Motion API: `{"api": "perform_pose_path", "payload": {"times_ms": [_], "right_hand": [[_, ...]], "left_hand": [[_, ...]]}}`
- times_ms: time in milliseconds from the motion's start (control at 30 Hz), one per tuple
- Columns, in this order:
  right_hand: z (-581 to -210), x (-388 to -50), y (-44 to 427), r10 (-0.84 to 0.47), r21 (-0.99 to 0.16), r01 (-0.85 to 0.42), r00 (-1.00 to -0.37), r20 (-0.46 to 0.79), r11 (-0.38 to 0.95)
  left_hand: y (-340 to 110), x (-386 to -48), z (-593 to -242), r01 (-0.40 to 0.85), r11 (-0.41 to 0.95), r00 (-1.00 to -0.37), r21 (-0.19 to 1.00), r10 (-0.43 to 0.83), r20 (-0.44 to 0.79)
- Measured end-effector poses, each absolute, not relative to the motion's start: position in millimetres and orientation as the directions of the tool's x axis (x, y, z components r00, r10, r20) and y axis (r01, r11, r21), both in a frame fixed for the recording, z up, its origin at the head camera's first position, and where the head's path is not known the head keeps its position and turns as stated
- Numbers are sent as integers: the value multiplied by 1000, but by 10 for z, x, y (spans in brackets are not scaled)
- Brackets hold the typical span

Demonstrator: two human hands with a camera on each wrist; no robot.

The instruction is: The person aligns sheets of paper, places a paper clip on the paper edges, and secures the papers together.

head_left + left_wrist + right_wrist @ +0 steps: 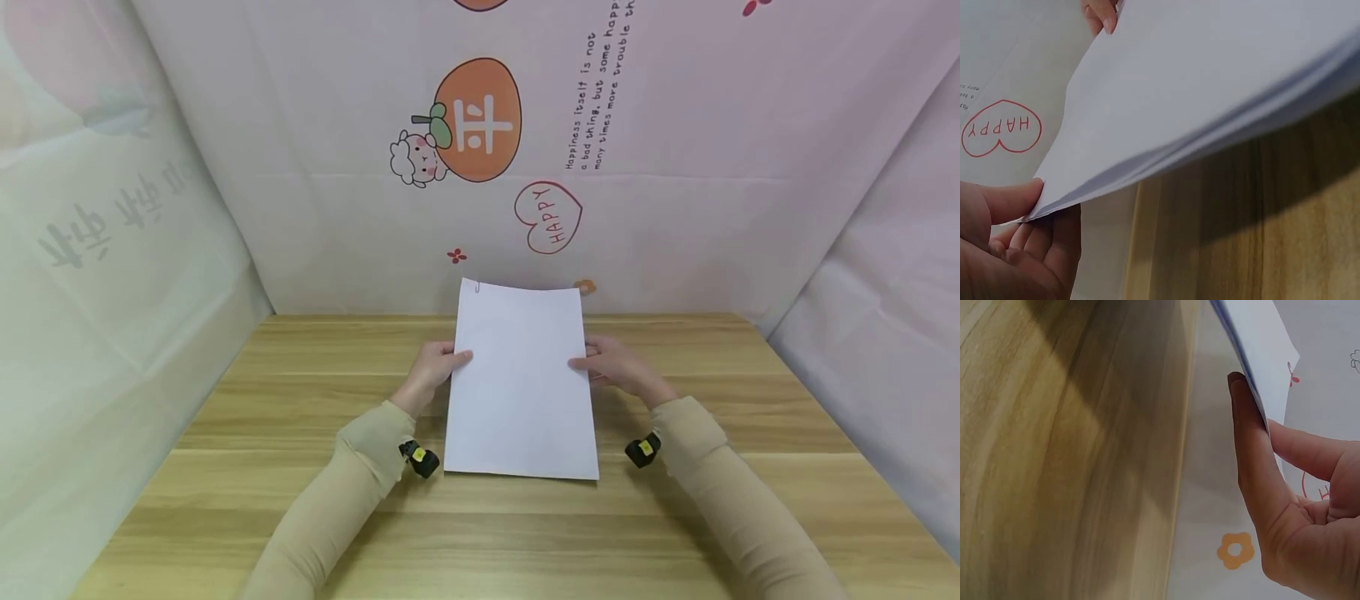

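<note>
Several sheets of white paper [521, 392] are held up off the table, tilted, with a small paper clip [477, 287] at their top left corner. My left hand [437, 364] pinches the left edge, thumb on the front face and fingers behind. On the opposite edge my right hand [613, 364] grips the same way. Loose layers of the paper [1166, 125] show along the lower side in the left wrist view. From the right wrist, the paper [1260, 350] appears nearly edge-on between thumb and fingers of the right hand [1297, 500].
A wood-grain table [300, 467] lies under the hands. Behind it hangs a white printed cloth [337, 208], with more cloth at both sides. Small black cameras [642, 450] sit at the wrists.
</note>
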State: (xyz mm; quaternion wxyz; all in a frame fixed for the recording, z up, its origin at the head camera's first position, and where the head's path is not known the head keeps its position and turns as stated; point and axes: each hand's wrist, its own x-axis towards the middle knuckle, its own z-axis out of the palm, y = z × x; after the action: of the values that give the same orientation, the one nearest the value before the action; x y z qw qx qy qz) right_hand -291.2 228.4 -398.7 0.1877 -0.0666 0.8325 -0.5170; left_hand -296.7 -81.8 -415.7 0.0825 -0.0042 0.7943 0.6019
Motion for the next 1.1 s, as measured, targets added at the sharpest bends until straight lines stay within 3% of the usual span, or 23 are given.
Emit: {"api": "perform_pose_path", "payload": {"times_ms": [367,1100], "right_hand": [[-4096,-3011,2295,-338,-896,98,-904,-262,434],[-4146,-3101,2270,-312,-881,114,-908,-280,459]], "left_hand": [[-852,-3066,-4249,-164,317,-972,934,110,-208],[-854,-3159,-4274,-238,270,-945,933,155,-287]]}}
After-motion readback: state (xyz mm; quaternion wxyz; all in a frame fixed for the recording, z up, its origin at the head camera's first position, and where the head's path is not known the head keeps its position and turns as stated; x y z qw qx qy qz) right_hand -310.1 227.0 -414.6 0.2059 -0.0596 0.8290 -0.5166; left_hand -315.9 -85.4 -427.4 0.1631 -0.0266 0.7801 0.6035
